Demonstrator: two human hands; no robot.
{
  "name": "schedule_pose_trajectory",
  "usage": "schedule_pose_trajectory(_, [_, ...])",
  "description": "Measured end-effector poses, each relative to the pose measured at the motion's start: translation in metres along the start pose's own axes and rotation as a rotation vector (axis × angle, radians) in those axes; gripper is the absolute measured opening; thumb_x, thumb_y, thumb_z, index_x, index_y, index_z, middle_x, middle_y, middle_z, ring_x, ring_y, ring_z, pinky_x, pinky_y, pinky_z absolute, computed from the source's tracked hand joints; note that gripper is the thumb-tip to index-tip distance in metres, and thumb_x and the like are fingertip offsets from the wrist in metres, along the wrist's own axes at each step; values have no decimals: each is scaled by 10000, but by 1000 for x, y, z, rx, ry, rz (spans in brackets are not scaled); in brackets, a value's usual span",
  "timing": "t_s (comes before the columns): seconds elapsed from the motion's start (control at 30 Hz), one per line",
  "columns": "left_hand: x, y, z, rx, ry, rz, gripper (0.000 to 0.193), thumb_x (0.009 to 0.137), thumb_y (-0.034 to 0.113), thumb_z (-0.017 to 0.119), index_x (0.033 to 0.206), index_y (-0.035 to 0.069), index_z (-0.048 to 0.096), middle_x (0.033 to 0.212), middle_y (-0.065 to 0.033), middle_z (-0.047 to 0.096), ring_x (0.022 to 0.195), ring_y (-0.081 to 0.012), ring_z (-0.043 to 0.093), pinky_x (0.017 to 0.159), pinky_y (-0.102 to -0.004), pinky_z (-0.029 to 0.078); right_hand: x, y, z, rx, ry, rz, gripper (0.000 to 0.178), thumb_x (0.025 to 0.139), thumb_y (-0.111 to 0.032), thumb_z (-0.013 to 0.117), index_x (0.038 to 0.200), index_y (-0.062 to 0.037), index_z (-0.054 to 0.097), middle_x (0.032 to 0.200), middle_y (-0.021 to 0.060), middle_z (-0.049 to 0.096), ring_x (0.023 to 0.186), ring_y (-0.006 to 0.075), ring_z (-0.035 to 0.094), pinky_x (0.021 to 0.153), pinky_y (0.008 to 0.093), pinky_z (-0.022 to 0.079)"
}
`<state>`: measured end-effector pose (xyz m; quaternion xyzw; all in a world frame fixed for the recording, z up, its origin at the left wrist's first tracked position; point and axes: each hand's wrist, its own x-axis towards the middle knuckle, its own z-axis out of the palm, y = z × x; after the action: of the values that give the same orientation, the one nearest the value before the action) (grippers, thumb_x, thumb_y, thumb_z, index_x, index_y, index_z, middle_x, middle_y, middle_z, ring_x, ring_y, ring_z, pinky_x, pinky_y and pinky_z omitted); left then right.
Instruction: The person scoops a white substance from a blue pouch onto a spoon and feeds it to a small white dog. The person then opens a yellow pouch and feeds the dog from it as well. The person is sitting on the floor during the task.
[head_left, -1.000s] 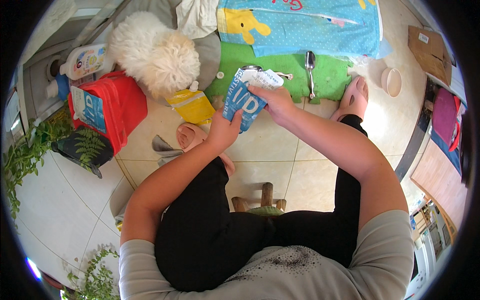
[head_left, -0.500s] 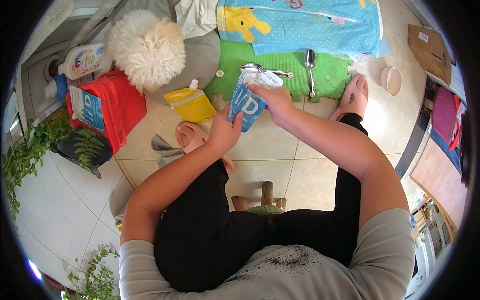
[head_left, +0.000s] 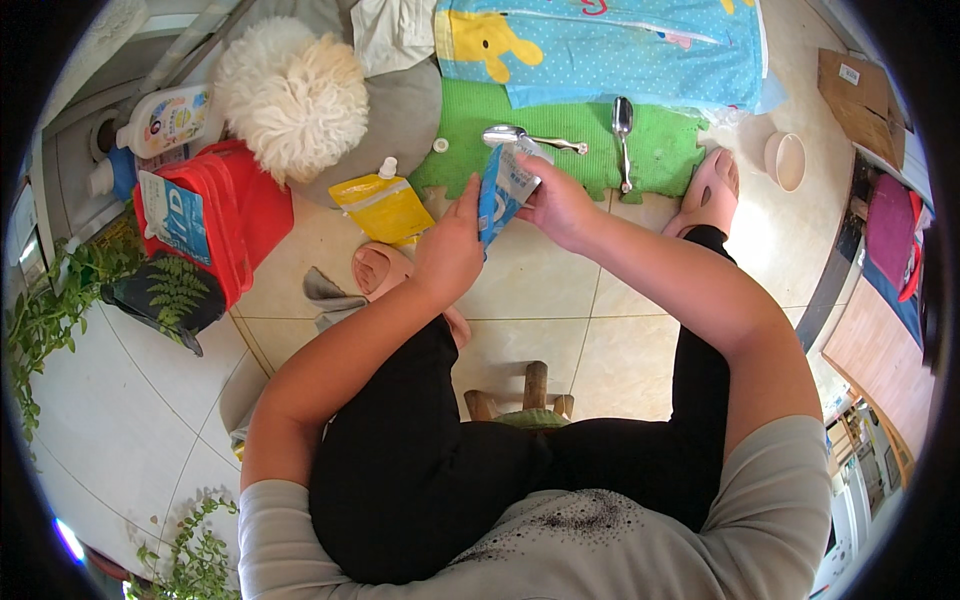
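- Between our hands, above the tiles [head_left: 530, 290], is the blue pouch [head_left: 504, 196]: our left hand [head_left: 450, 245] is closed on its left side, our right hand [head_left: 560, 208] grips its right.
- We see it nearly edge-on and cannot tell whether its top is sealed — if open, a hard squeeze or tilt could spill its contents.
- Pulling unevenly, we could tear it or lose hold and drop it.
- Near our left slipper [head_left: 378, 268] is the yellow pouch [head_left: 385, 208]; a shifted foot could knock it, and it might leak if its spout is loose.
- Close by sits the dog [head_left: 292, 105] — one step could upset that pouch too.
- Reaching low, we could bump the nearer spoon [head_left: 545, 143] on the mat [head_left: 660, 150].
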<state>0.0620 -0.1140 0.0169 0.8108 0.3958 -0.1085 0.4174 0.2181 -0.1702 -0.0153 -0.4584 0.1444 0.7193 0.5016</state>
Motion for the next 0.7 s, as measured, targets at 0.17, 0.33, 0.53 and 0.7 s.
schedule_pose_trajectory(0.17, [3, 5, -7, 106, -30, 1, 659, 677, -17, 487, 1285, 6, 234, 980, -232, 503, 766, -389, 539, 628, -431, 443, -8, -6, 8, -207, 42, -11, 453, 746, -367, 605, 1096, -130, 443, 996, 12, 521, 917, 140, 489, 795, 342, 389])
schedule_pose_trajectory(0.33, [8, 8, -9, 297, -44, 60, 629, 684, -3, 475, 1269, -29, 247, 954, -185, 509, 705, -331, 560, 552, -388, 454, -10, -3, 15, -248, 66, -35, 418, 728, -249, 643, 1073, -118, 448, 986, 20, 530, 883, 136, 516, 773, 328, 417])
schedule_pose_trajectory(0.53, [12, 11, -10, 470, -34, 90, 641, 683, 55, 518, 1258, -48, 254, 907, -140, 511, 674, -268, 573, 518, -334, 465, -10, 2, 20, -220, 89, -30, 329, 747, -143, 610, 1028, -61, 461, 951, 49, 554, 828, 147, 562, 715, 301, 462])
schedule_pose_trajectory(0.7, [11, 19, -16, 447, -119, 35, 718, 666, 138, 595, 1263, -50, 243, 943, -137, 488, 708, -264, 571, 547, -338, 476, -7, 6, 15, -215, 108, -33, 312, 756, -148, 599, 1014, -35, 463, 927, 65, 560, 820, 162, 567, 722, 309, 467])
